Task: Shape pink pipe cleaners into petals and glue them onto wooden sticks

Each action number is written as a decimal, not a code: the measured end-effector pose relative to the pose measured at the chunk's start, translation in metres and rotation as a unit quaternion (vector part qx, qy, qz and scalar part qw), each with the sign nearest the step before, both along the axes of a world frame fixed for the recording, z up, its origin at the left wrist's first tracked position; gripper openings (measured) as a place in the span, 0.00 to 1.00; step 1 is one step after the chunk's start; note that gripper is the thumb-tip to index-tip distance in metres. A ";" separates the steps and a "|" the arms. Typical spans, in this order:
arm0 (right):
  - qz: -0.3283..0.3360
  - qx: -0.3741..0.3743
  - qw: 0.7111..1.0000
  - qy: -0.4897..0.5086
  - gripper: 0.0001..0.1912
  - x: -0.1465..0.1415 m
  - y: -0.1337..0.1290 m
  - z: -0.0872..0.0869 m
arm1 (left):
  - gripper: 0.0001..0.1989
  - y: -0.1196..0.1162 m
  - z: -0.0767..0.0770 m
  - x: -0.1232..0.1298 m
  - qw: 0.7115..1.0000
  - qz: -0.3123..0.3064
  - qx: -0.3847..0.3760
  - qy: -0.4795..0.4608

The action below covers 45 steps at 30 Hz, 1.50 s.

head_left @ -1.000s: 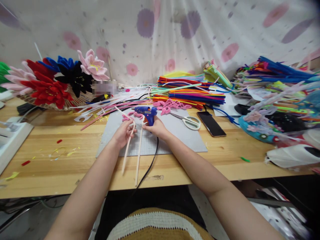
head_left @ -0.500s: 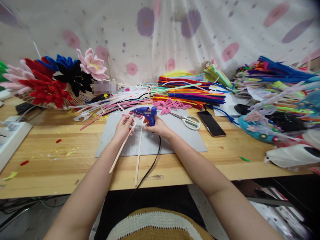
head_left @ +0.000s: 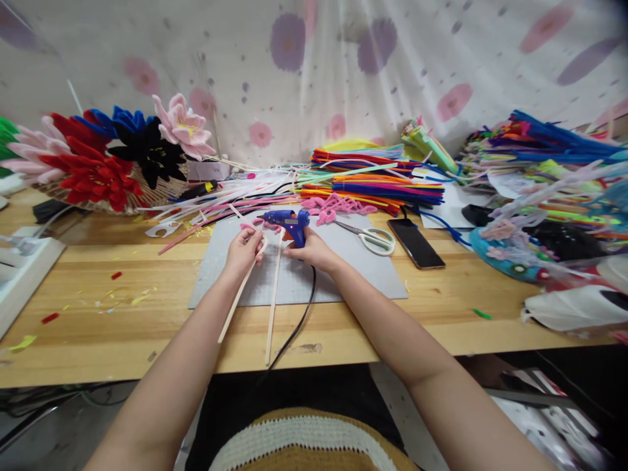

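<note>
My right hand (head_left: 314,250) is wrapped around the handle of a blue hot glue gun (head_left: 284,218), its nozzle pointing left. A black cord (head_left: 307,307) runs from the handle toward the table's front edge. My left hand (head_left: 244,250) pinches a cream pipe cleaner (head_left: 235,307), bent over at the top, its long end hanging toward me. The glue gun's tip is just above the left fingers; whether it touches the pipe cleaner I cannot tell. Another straight cream strip (head_left: 273,307) lies between the hands on the grey mat (head_left: 338,284). Small pink pieces (head_left: 275,227) lie behind the nozzle.
Scissors (head_left: 375,241) and pink looped pieces (head_left: 338,208) lie on the mat's right, beside a phone (head_left: 416,243). Bundled pipe cleaners (head_left: 387,186) line the back. Fuzzy flowers (head_left: 103,173) stand left, above a white power strip (head_left: 29,275). A white roll (head_left: 572,305) lies right.
Both hands hold nearly the same pose, glue gun and pipe cleaner still in them. The whole view has shifted very slightly.
</note>
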State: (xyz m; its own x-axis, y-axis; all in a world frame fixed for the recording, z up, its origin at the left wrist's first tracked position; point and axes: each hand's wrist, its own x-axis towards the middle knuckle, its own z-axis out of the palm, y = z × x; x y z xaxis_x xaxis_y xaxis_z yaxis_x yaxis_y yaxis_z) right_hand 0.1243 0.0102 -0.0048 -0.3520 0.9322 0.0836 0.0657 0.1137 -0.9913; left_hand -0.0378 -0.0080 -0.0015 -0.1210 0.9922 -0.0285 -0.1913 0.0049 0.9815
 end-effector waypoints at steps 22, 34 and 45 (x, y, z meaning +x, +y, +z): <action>0.019 0.151 0.971 -0.183 0.18 0.024 -0.017 0.022 | 0.08 -0.001 -0.006 -0.008 0.974 0.174 0.068 0.131; 0.012 0.155 0.973 -0.171 0.18 0.021 -0.014 0.020 | 0.08 -0.001 -0.007 -0.008 0.971 0.178 0.060 0.147; 0.010 0.172 0.968 -0.181 0.18 0.020 -0.010 0.019 | 0.06 -0.004 -0.002 -0.004 0.976 0.160 0.051 0.140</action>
